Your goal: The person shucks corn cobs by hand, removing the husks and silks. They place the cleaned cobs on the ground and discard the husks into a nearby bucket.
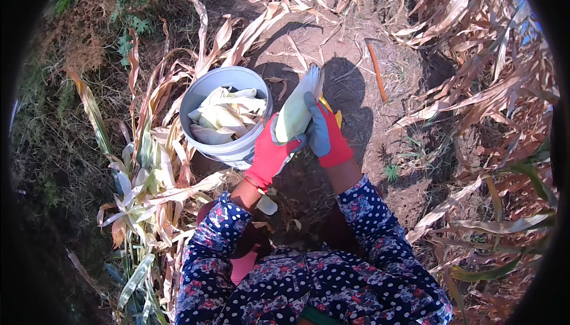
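Observation:
An ear of corn (pixel 291 113) in its pale green husk is held between my two hands, its tip pointing up and away from me. My left hand (pixel 269 151), in a red work glove with a grey coated palm, grips it around the base. On its right side, my right hand (pixel 325 131) in a matching glove presses fingers and thumb against the husk. Something yellow (pixel 338 118) shows just behind the right hand, mostly hidden. Left of the hands stands a white plastic bucket (pixel 191 136), partly filled with ears of corn (pixel 227 115) in pale husks.
A tool with an orange handle (pixel 377 73) and a thin dark end lies on the bare soil (pixel 396 133). Dry corn stalks and leaves (pixel 503 98) line the right side. More cut stalks (pixel 156 182) lie beside the bucket, with weeds (pixel 58 124) farther left.

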